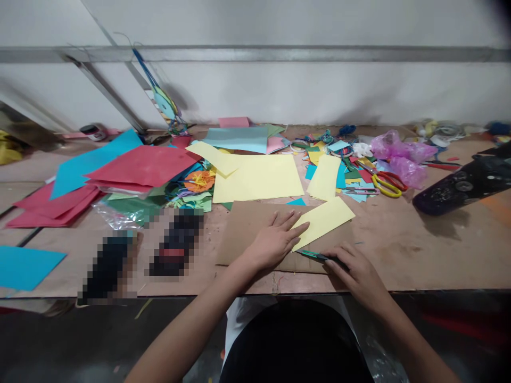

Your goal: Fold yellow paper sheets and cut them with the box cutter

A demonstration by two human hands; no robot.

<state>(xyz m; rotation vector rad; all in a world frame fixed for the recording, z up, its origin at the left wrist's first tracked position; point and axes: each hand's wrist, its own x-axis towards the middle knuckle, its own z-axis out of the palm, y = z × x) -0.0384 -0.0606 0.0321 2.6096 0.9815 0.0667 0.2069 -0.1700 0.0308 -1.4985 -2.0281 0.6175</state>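
On the tabletop (403,260), your cardboard (241,229) lies under the yellow strip (329,221). Your left hand (273,242), spread flat, bears on both. Your right hand (357,271) closes round the cutter (313,255), tip at the strip's lower corner. Step judged: cutting position. Next move needs firm paper, fingers clear.

The strip (329,222) near the worktop's (399,266) front edge is plain pale yellow; the cardboard (249,229) under it is plain brown. Toward the back left corner, the large folded sheets (138,166) are solid red.
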